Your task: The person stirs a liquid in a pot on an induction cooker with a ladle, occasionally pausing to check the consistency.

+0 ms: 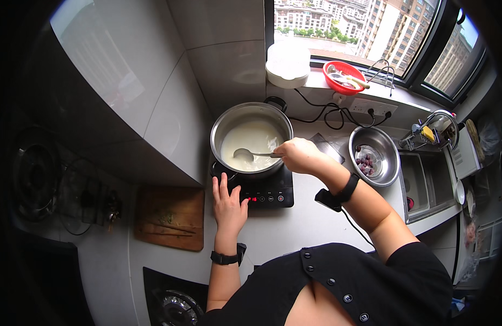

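Note:
A large steel pot (218, 134) with black side handles stands on a black induction cooker (271, 183). Pale, milky liquid (247, 134) covers the pot's bottom. My right hand (300, 155) grips the handle of a metal spoon (243, 154), whose bowl is at the liquid near the pot's front left side. Fingers spread, my left hand (230, 203) is beside the cooker's front left corner, close to the pot's near black handle (221, 171). Nothing is held in it. Lit red characters show on the cooker's panel next to my thumb.
Right of the pot, a steel bowl (375, 179) holds several dark red fruits (365, 163). Beyond it is a sink (416, 183). A wooden cutting board (169, 236) with chopsticks (173, 230) lies left. Black cords (332, 112) run behind the pot. A red basket (342, 87) sits on the sill.

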Demonstrator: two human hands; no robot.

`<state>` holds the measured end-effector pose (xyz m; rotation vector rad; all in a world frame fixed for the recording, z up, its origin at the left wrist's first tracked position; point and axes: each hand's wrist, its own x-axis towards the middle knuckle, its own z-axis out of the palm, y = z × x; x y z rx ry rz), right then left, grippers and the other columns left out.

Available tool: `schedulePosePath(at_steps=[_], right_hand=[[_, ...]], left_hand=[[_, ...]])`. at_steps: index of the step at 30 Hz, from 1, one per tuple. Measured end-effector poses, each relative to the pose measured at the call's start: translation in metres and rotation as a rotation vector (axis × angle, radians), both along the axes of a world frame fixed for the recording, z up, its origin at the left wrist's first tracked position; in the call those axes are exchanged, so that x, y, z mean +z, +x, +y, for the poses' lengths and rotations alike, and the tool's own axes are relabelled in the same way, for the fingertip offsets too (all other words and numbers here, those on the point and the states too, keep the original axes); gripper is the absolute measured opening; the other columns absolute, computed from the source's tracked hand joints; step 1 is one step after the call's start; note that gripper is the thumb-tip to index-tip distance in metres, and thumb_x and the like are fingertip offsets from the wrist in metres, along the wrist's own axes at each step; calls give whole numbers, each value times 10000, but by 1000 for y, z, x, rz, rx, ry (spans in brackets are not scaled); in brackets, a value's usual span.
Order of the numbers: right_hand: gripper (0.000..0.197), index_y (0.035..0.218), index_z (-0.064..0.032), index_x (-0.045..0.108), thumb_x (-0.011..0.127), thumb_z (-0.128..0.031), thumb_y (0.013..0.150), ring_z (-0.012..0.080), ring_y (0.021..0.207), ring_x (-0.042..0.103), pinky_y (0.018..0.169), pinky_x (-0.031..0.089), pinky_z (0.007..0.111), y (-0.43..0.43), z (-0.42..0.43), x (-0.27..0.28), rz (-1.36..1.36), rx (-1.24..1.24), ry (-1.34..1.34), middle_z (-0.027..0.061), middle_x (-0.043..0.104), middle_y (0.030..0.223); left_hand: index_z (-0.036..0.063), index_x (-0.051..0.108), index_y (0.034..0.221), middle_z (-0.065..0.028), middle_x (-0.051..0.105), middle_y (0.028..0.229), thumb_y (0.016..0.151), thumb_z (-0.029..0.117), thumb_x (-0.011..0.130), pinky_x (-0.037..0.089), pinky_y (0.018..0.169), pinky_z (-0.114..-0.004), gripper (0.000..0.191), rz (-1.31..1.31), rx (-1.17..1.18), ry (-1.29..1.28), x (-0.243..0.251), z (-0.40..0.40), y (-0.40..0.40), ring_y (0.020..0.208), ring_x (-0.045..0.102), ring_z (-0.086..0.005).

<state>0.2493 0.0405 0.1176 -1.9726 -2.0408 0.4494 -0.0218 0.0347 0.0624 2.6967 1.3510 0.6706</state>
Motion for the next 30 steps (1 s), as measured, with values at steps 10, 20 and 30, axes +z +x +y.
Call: schedulePosePath(at_steps=[10,20,30], right_hand=[[341,1068,-96,718,599,9,766,346,993,687,839,561,438,4,20,-19,-31,-125,162,154,721,980],[262,946,-114,752,566,-69,768,363,933,690,802,557,450,36,-12,11,-109,-130,74,162,724,928],[350,1078,-147,761,556,-85,801,366,936,699,824,561,443,5,-1,9,16,-13,-19,172,731,963]], left_hand=[[38,678,1125,-192,320,1547,780,165,797,371,1146,-487,386,1,-1,1,-5,1,-1,1460,243,-441],[39,673,1121,-191,314,1553,792,174,791,378,1144,-491,374,-6,2,-5,-4,1,-1,1470,225,-439],[35,678,1099,-169,295,1565,782,125,778,411,1108,-489,344,-34,0,0,-6,0,0,1461,239,-438]])
